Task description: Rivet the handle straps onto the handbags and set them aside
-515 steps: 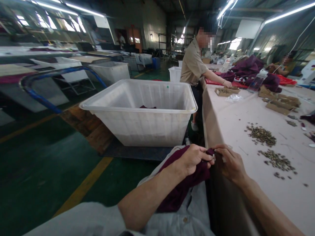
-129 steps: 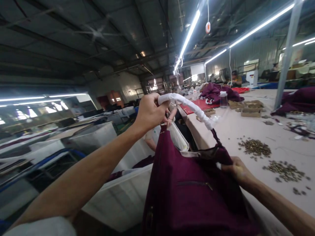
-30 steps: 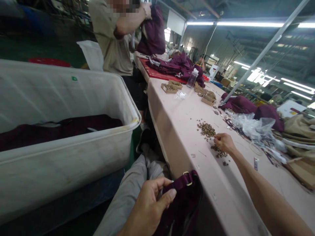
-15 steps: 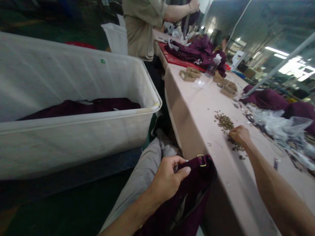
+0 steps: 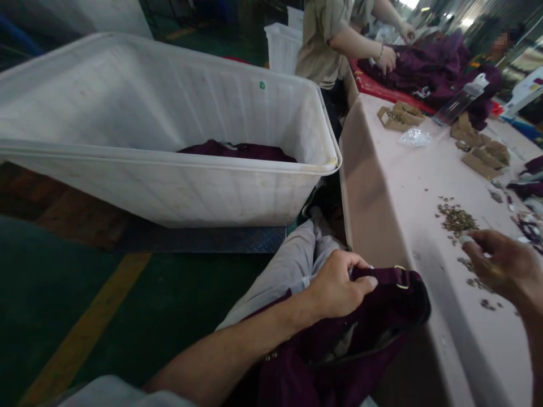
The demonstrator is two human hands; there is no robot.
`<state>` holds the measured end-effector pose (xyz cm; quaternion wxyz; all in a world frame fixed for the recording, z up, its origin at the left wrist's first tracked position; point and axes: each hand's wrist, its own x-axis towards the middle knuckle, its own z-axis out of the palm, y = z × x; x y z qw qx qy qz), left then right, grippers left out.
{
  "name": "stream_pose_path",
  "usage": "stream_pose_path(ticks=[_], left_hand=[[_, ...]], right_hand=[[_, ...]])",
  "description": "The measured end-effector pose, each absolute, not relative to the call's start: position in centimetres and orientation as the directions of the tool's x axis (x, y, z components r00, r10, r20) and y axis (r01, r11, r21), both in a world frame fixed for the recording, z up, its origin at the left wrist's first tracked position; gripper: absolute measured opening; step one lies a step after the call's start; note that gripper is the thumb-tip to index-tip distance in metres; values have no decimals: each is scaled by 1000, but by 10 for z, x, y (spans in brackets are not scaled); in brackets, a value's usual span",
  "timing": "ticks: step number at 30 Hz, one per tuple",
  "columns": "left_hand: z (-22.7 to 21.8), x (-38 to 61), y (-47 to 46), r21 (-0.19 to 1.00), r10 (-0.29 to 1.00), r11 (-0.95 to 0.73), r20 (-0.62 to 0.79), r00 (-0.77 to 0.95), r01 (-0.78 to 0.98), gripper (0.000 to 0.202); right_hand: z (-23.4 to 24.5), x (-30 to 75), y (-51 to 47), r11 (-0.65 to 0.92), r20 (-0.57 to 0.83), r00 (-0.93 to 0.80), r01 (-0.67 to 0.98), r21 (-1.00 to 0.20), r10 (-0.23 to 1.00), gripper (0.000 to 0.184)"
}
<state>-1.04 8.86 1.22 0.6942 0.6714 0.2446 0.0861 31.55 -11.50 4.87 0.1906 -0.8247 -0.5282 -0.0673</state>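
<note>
My left hand (image 5: 341,288) pinches the edge of a dark purple fabric bag (image 5: 322,373) between thumb and fingers. The bag hangs over my lap against the table's side, its mouth partly open. A strap with a gold-coloured metal ring (image 5: 401,277) lies just right of my left fingers. Over the table, my right hand (image 5: 503,260) has its thumb and fingers drawn together beside a pile of small brass-coloured metal pieces (image 5: 457,219). Whatever is between those fingertips is too small to make out. More loose pieces lie partly under this hand.
A large white bin (image 5: 212,186) with purple fabric (image 5: 250,151) inside stands at left. On the pink-covered table (image 5: 407,192) are small cardboard boxes (image 5: 483,161), a clear plastic bag (image 5: 414,137) and a clear bottle (image 5: 460,102). A co-worker (image 5: 322,45) handles purple fabric at the far end.
The view has swung left, so things appear farther right. My right hand has lifted slightly from the small metal pieces. The left hand keeps its hold on the bag. The co-worker's hands have lowered to the fabric.
</note>
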Motion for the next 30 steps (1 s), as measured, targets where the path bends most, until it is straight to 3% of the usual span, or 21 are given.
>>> stream_pose_path(ticks=[1,5,7,19,27,30], left_hand=[[13,-9,88,976,466,54,-213,859,213,18],[15,-6,85,975,514,-44,-166,842,219,18],[17,-5,82,978,504,-87,-123,855,191,18],[14,-6,65,985,482,-93,-82,872,144,15],[20,-9,63,986,484,-110,-59,873,128,13],[19,-11,62,982,487,-172,21,873,72,11]], right_hand=[[55,284,-110,-380,327,431,901,-211,841,17],[69,167,-86,4,353,80,973,-232,932,21],[66,136,-78,56,342,23,974,-219,939,21],[55,131,-89,50,260,-5,985,-165,965,17],[58,133,-89,8,253,67,959,-284,965,15],[59,134,-89,-8,231,89,944,-330,969,14]])
